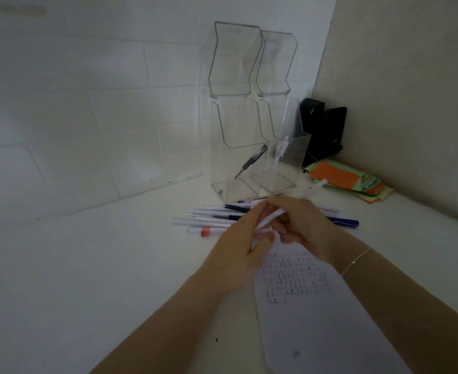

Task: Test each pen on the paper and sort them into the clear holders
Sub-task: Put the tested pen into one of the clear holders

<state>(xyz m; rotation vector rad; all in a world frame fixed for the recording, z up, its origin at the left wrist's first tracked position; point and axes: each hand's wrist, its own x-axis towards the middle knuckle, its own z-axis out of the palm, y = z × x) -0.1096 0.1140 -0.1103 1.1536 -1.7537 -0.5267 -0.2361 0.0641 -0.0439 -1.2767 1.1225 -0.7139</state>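
Both hands meet above the top of the paper (317,314), which carries rows of small test marks. My right hand (303,228) grips a white pen (314,190) whose end sticks up to the right. My left hand (238,252) pinches the pen's lower white part (269,220). Several pens (209,220) lie in a loose pile behind the hands. Two tall clear holders stand by the wall: the left holder (236,147) has a dark pen (251,160) in it, the right holder (284,147) has a white pen (278,155).
A stack of orange and green paper slips (349,179) lies at the right by the wall. Two black objects (322,130) stand in the corner behind the holders. A dark blue pen (344,222) lies to the right of my hands.
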